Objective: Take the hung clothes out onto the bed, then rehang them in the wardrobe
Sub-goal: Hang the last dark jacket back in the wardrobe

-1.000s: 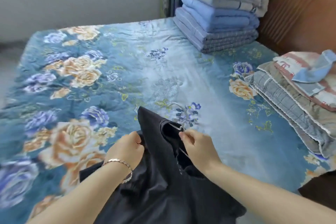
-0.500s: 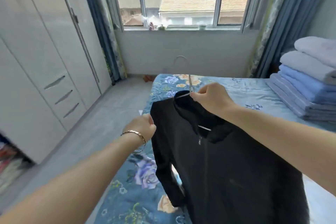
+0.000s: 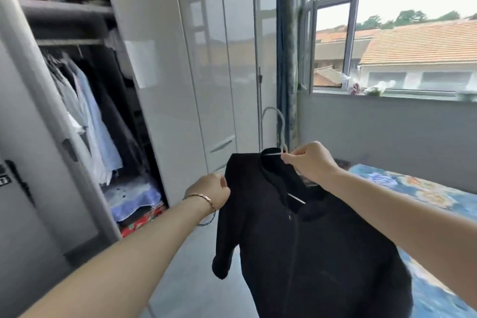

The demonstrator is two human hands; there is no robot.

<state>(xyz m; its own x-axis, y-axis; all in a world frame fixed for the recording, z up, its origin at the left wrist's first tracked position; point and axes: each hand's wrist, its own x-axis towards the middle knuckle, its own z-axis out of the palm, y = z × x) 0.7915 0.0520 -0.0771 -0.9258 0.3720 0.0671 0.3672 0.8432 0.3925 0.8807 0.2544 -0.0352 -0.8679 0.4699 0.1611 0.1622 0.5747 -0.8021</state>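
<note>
A black zip-up jacket [image 3: 309, 240] hangs on a white hanger [image 3: 277, 126], held up in the air in front of me. My right hand [image 3: 309, 160] pinches the hanger at its neck, just under the hook. My left hand [image 3: 211, 188] grips the jacket's left shoulder edge. The open wardrobe [image 3: 77, 100] stands at the left, with a rail [image 3: 67, 42] carrying several hung shirts [image 3: 87, 121] in white, pale blue and dark cloth. The bed [image 3: 413, 188] with its blue floral cover lies at the right, behind the jacket.
Glossy white wardrobe doors [image 3: 206, 59] run along the wall to a blue curtain [image 3: 287, 59] and a window [image 3: 387, 33]. Folded cloth [image 3: 134, 199] is piled on the wardrobe floor. A grey door edge [image 3: 38, 111] stands close at the left. Grey floor [image 3: 196, 266] lies below.
The jacket has been lifted off the bed on its hanger. My view has swung left from the bed and window to the open wardrobe, both hands keeping their hold.
</note>
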